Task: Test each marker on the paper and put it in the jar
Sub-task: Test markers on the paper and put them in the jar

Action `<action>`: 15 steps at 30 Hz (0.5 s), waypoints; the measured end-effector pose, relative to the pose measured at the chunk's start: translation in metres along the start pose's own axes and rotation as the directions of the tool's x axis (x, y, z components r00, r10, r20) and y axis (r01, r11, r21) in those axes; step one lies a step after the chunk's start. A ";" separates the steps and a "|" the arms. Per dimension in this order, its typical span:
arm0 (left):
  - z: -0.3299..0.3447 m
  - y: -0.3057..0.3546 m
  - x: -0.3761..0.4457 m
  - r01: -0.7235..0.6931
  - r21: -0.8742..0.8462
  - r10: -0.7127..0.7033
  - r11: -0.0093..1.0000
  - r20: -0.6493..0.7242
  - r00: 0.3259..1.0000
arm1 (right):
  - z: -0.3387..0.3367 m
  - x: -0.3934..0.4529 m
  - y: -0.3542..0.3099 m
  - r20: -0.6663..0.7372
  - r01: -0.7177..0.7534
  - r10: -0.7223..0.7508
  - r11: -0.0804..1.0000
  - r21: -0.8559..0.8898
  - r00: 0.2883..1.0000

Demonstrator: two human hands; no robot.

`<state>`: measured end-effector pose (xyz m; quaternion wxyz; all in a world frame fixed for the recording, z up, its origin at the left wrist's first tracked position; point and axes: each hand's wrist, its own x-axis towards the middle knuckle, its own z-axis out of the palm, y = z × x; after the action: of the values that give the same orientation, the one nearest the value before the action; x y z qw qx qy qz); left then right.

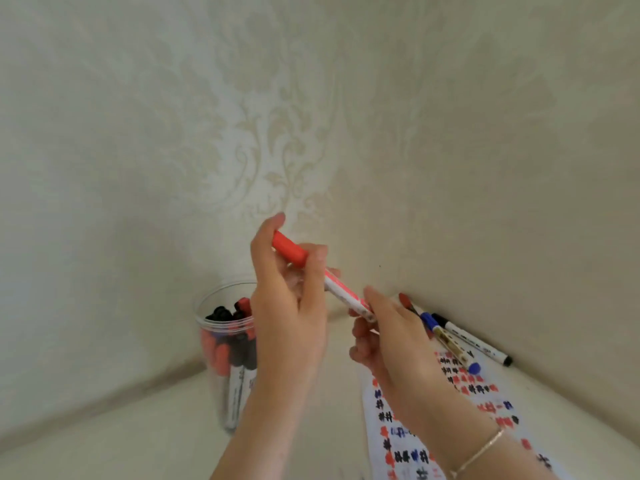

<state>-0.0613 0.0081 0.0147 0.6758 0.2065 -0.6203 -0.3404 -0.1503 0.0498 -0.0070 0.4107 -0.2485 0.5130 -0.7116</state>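
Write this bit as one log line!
left hand: holds red cap end | right hand: holds red marker barrel | jar: part full | paper: scribbled | blue marker, black marker: waiting

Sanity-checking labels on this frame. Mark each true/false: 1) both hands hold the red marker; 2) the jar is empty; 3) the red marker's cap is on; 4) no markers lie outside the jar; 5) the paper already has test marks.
1) True: the left hand grips the cap end of the red marker and the right hand holds its barrel.
2) False: the jar already holds black and red markers.
3) True: the red cap sits on the marker.
4) False: a blue marker and a black marker lie by the wall.
5) True: the paper carries red, black and blue marks.
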 end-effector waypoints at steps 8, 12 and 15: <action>-0.070 0.017 0.071 -0.264 0.292 0.322 0.919 -0.173 0.931 | 0.023 0.016 0.007 0.203 0.122 -0.059 0.943 -0.310 0.977; -0.079 0.003 0.078 -0.170 0.564 0.102 0.808 0.150 0.983 | 0.023 0.025 0.025 0.178 0.112 -0.040 0.902 -0.417 0.983; -0.080 -0.005 0.075 -0.107 0.568 -0.046 0.816 0.248 0.968 | 0.022 0.029 0.034 0.162 0.112 -0.042 0.887 -0.448 0.986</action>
<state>0.0156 -0.0606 0.0519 0.5028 0.3467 -0.7776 -0.1490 -0.1378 0.0091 -0.0329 0.3491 -0.4098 0.6235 -0.5670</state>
